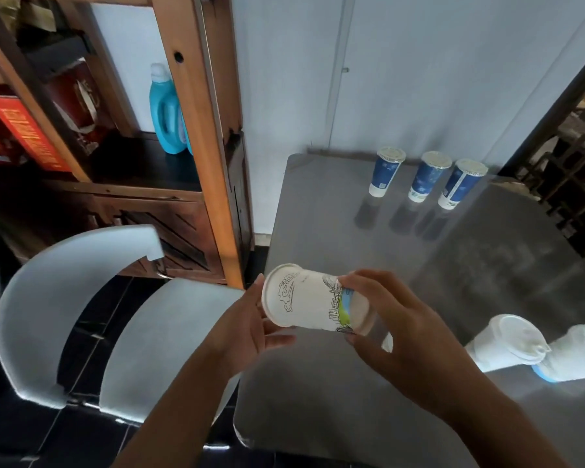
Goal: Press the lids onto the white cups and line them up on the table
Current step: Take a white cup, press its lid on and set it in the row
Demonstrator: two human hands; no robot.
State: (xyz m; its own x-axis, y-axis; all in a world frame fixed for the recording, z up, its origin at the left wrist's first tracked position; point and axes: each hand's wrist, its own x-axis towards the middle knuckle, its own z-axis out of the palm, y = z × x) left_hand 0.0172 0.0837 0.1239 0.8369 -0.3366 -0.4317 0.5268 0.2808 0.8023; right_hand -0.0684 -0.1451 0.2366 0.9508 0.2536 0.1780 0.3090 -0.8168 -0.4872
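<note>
White cup [309,305] lies on its side in mid-air just below the centre of the view, at about 6 o'clock, held between both hands over the near left edge of the grey surface [352,248]. Its wide end points toward 9 o'clock and carries a white lid [271,292]; its narrow base points toward 3 o'clock. The left hand [247,319] is spread open against the lid end, with the thumb up beside the rim and the fingers stretched out loosely beneath the cup. The right hand [395,329] grasps the base end, its fingers curled round the printed band there. At 2 o'clock, near the far edge of the surface, three blue cups [426,179] with lids stand upright in a row, close together but apart. At 4 o'clock, by the right edge of the view, two more lidded cups [507,342] sit side by side, bright and blurred. A white chair [65,298] stands at 8 o'clock beside the surface. A wooden shelf unit [196,130] fills 10 o'clock, with a blue detergent bottle [166,113] standing on it.
</note>
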